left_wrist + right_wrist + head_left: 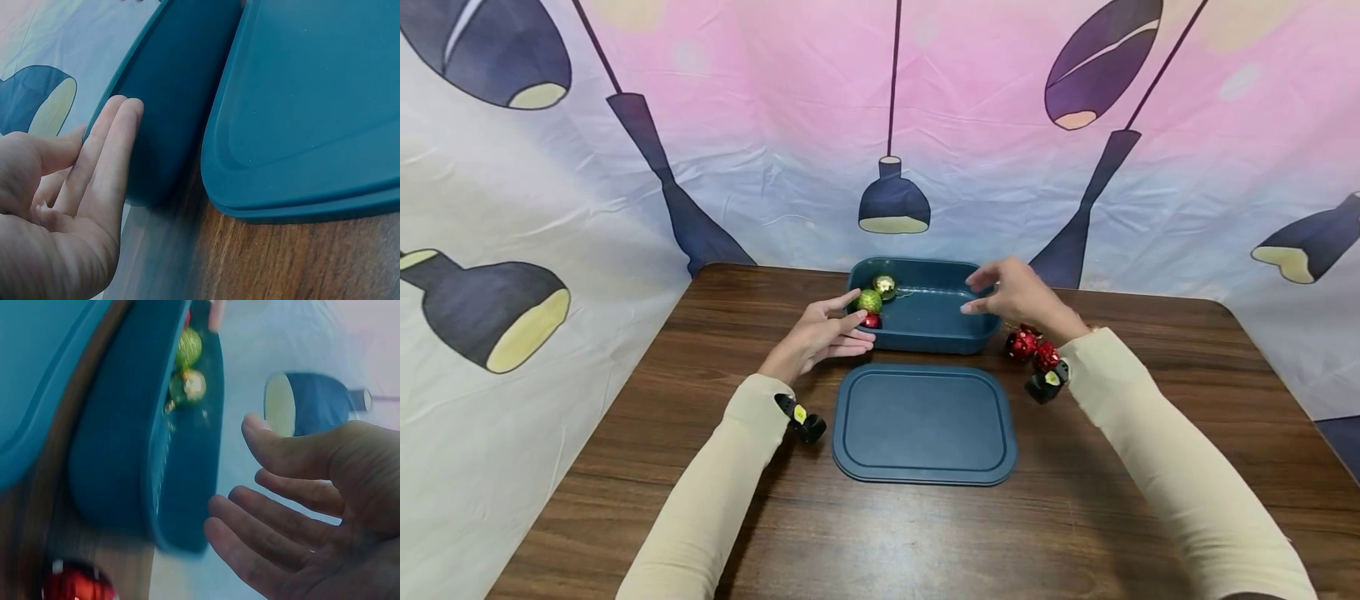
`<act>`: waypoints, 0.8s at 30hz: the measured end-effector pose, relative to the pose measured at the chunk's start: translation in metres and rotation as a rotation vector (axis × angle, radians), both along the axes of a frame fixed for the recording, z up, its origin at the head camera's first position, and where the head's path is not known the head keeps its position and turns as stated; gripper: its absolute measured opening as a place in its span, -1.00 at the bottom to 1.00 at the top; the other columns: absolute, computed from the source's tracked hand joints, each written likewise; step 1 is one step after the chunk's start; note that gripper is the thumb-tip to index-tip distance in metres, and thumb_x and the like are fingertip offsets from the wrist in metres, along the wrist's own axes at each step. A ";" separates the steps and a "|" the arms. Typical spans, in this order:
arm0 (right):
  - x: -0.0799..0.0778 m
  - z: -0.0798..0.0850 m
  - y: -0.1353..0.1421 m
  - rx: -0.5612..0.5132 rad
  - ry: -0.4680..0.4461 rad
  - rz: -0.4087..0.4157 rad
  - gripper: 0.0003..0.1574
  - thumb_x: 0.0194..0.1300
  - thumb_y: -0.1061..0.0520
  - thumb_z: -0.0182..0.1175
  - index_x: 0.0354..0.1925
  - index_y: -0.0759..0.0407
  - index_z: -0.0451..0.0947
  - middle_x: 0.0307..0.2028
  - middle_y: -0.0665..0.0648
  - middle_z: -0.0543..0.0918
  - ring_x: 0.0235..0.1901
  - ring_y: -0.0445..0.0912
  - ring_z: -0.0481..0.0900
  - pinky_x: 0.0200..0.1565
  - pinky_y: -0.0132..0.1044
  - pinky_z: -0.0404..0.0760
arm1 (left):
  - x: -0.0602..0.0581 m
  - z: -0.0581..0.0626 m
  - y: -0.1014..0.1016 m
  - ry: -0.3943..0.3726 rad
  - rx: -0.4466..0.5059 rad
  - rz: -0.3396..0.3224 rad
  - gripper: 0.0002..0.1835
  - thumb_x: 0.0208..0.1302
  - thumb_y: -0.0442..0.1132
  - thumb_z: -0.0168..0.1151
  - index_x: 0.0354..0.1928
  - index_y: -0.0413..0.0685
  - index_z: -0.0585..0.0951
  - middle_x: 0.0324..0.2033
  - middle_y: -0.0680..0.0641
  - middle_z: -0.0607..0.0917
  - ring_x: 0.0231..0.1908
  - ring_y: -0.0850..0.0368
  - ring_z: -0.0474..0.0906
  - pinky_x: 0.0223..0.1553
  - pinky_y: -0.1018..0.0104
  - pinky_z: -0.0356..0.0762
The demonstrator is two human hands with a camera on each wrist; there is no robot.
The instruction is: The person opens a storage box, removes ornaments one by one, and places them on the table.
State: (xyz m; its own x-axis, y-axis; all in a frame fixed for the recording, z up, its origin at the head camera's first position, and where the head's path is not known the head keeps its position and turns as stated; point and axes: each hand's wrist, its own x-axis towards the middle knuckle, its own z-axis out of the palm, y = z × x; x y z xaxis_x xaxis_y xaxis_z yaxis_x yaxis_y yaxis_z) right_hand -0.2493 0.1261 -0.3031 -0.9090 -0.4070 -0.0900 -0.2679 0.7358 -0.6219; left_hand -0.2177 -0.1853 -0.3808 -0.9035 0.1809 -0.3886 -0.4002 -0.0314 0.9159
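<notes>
My left hand [822, 335] holds the left end of a teal plastic box [925, 340], thumb at the rim and straight fingers along the outside wall. Inside the box, at that end, lie a green glittery Christmas bauble [869, 301], a shiny gold bauble [884, 287] and a red bauble [872, 320]. Over the box's right end hovers my right hand [1017, 290], its thumb and fingers spread apart with nothing between them. Below the right wrist, red baubles [1021, 343] rest on the table, partly hidden by the arm.
A flat teal lid [925, 423] lies on the brown wooden table [925, 533], just in front of the box. Behind the table hangs a cloth backdrop [805, 125] printed with lamps. Both wrists wear small black cameras.
</notes>
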 end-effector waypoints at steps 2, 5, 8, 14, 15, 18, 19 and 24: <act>-0.001 -0.003 -0.011 -0.021 -0.002 0.021 -0.43 0.32 0.10 0.42 0.21 0.31 0.58 0.17 0.35 0.59 0.08 0.24 0.57 0.02 0.08 0.66 | 0.000 0.000 0.000 0.002 0.001 0.000 -0.31 0.50 -0.14 0.21 0.57 0.39 0.21 -0.11 -0.31 0.76 -0.19 -0.07 0.78 -0.01 0.07 0.72; -0.003 -0.006 -0.026 -0.035 0.010 0.054 -0.48 0.32 0.13 0.42 0.18 0.31 0.61 0.15 0.32 0.62 0.17 0.21 0.53 0.10 0.09 0.64 | 0.000 0.000 0.000 0.003 0.003 -0.001 -0.30 0.50 -0.14 0.21 0.57 0.39 0.21 -0.11 -0.31 0.76 -0.20 -0.07 0.78 0.02 0.04 0.70; -0.004 -0.009 -0.041 -0.032 0.010 0.077 -0.49 0.30 0.13 0.43 0.15 0.31 0.63 0.13 0.31 0.64 0.18 0.20 0.54 0.11 0.09 0.63 | 0.000 0.000 0.000 0.001 0.007 -0.001 -0.30 0.50 -0.15 0.20 0.58 0.38 0.20 -0.10 -0.33 0.75 -0.20 -0.07 0.78 0.06 0.00 0.67; -0.008 -0.019 -0.068 -0.004 -0.013 0.092 -0.49 0.28 0.08 0.46 0.13 0.27 0.66 0.09 0.26 0.68 0.15 0.16 0.57 0.15 0.06 0.63 | 0.000 0.000 0.000 -0.008 0.008 0.001 -0.30 0.50 -0.15 0.21 0.57 0.37 0.21 -0.09 -0.34 0.74 -0.19 -0.08 0.78 0.09 -0.01 0.65; -0.009 -0.021 -0.072 -0.003 -0.018 0.093 -0.49 0.28 0.07 0.46 0.13 0.27 0.66 0.09 0.25 0.69 0.14 0.14 0.58 0.15 0.05 0.63 | 0.000 0.000 -0.001 -0.008 0.007 0.001 -0.30 0.50 -0.14 0.21 0.57 0.37 0.21 -0.09 -0.34 0.74 -0.19 -0.08 0.78 0.08 0.00 0.66; -0.010 -0.029 -0.082 -0.020 -0.044 0.089 -0.48 0.28 0.08 0.46 0.13 0.28 0.66 0.08 0.24 0.69 0.12 0.11 0.60 0.13 0.02 0.65 | 0.000 0.001 0.000 -0.009 0.008 0.000 -0.31 0.50 -0.15 0.21 0.57 0.37 0.21 -0.09 -0.34 0.75 -0.20 -0.08 0.78 0.03 0.05 0.69; -0.011 -0.031 -0.086 -0.031 -0.054 0.086 -0.48 0.28 0.09 0.46 0.14 0.29 0.66 0.07 0.24 0.70 0.11 0.10 0.61 0.12 0.01 0.66 | 0.000 0.001 0.000 -0.008 0.007 0.000 -0.31 0.51 -0.15 0.20 0.57 0.37 0.21 -0.10 -0.34 0.75 -0.20 -0.07 0.78 0.01 0.06 0.71; -0.012 -0.040 -0.099 -0.095 -0.096 0.075 -0.51 0.28 0.15 0.45 0.13 0.33 0.65 0.04 0.27 0.70 0.05 0.11 0.63 0.09 -0.02 0.68 | 0.000 0.001 0.001 -0.011 0.001 0.002 -0.32 0.51 -0.17 0.20 0.57 0.37 0.22 -0.11 -0.33 0.75 -0.21 -0.07 0.78 -0.05 0.11 0.74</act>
